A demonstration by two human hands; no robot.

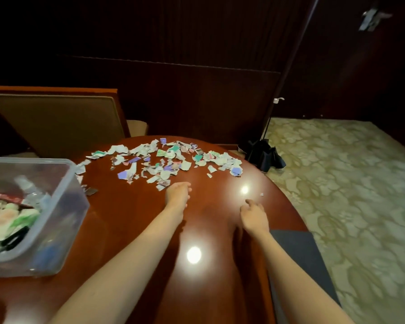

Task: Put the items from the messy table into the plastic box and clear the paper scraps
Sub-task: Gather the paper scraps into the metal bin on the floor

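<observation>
1. Left hand: the fingers curl downward at the near edge of the paper scraps. Whether they grasp any scrap cannot be told.
2. Right hand: the fingers are loosely bent and released, grasping nothing. It is low over the table, at 3 o'clock from the left hand and apart from it.
3. One tiny scrap lies alone just beyond the right hand, at 1 o'clock from it.
4. The paper scraps spread in a wide band across the far part of the glossy red-brown table, at 12 o'clock from both hands.
5. Plastic box: clear, standing on the table's left side at 9 o'clock. It holds a clear bottle and other blurred items.
6. Beyond the table are a padded chair at 10 o'clock and patterned carpet at 3 o'clock.
</observation>
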